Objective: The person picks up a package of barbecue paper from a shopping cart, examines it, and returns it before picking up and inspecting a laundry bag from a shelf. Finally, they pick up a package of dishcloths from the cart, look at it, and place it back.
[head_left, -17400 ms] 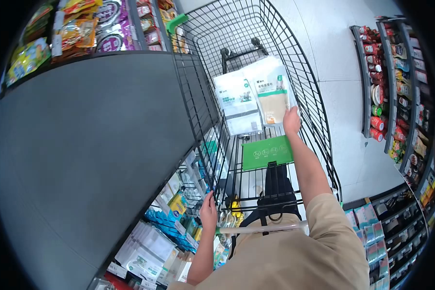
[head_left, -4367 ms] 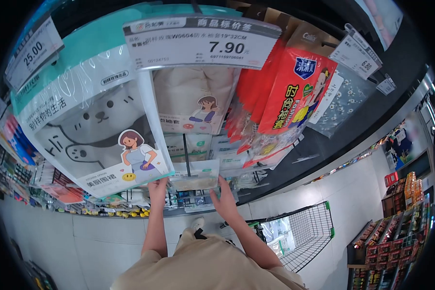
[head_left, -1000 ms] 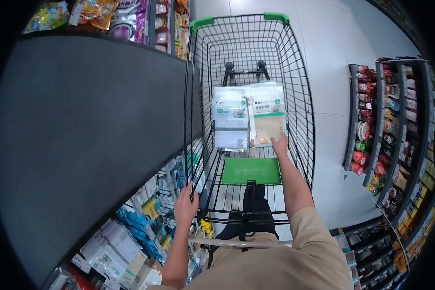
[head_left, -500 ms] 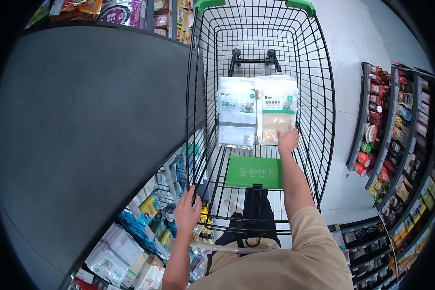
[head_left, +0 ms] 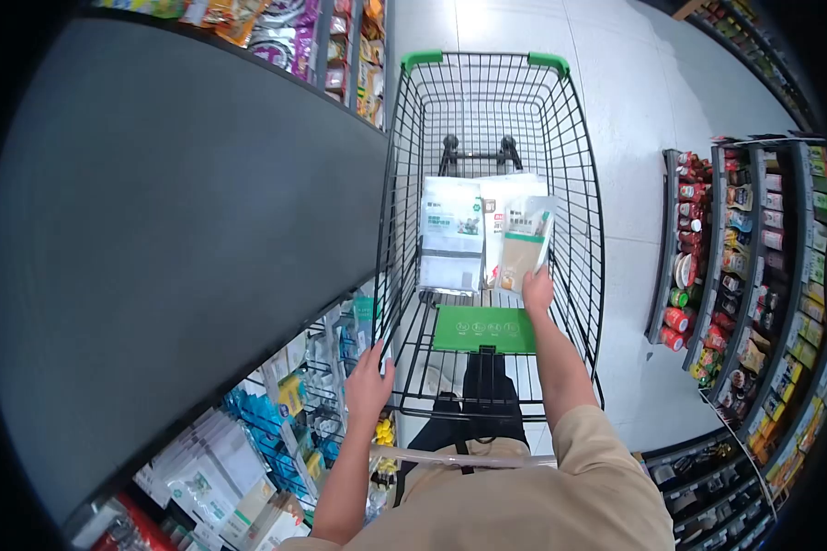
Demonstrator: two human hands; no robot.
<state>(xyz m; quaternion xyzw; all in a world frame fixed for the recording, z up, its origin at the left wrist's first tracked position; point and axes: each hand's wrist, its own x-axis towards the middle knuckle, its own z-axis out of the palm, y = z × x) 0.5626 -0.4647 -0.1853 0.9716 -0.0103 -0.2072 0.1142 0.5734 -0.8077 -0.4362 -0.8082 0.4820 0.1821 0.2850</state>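
Note:
In my right hand point(head_left: 538, 288) is a flat, pale plastic package point(head_left: 524, 241) with a green stripe and a beige window, gripped at its lower right corner. The package is tilted over a white packet point(head_left: 493, 213) with red print, which it partly covers. Left of these, a white and grey package point(head_left: 451, 241) lies in the black wire shopping cart point(head_left: 583, 230). My left hand point(head_left: 368, 384) is at the cart's near left rim, fingers stretched out along the wire and thumb apart. A green panel point(head_left: 483, 329) sits at the cart's near end.
A dark grey shelf top point(head_left: 202, 202) runs along the left side of the cart. Below it hang packaged goods point(head_left: 216, 468). On the right stand shelves of jars and snack packets point(head_left: 742, 266), with pale floor tiles point(head_left: 629, 184) between them and the cart.
The package in my right hand has tilted, with its top leaning right, and more of the red-printed packet behind it shows. The cart's far end sits lower in view.

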